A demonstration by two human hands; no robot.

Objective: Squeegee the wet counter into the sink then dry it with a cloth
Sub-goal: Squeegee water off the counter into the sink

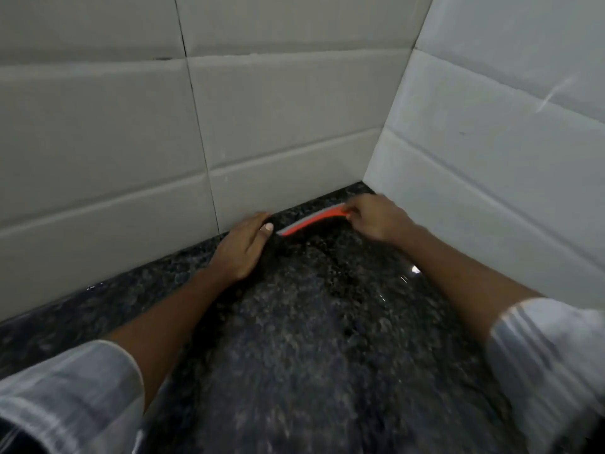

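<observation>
Head view of a dark speckled stone counter (pixel 311 339) where it meets a corner formed by two walls of pale rectangular tiles, the back wall (pixel 131 126) on one side and the side wall (pixel 491 126) on the other. The squeegee (pixel 312 219), a narrow orange bar with a grey strip along its far edge, lies on the counter deep in this corner, just in front of the foot of the back wall and roughly parallel to it. The right hand (pixel 376 217) is curled around the end of the squeegee nearest the side wall, fingers folded over the bar; that end and any handle are hidden under the fingers. The left hand (pixel 244 247) rests at the opposite end of the squeegee, fingers held straight and pressed together with the thumb alongside, fingertips close against the base of the back wall; whether it touches the squeegee's tip cannot be told, though the thumb nail sits just beside it. Both forearms reach across the counter toward the corner, each emerging from a rolled, light striped sleeve (pixel 65 398) at the near edge of the view. Small bright glints (pixel 414 270) show on the counter surface beside the right forearm, near the side wall, and a fainter sheen runs along the foot of the back wall, away from the corner. The picture is slightly blurred.
</observation>
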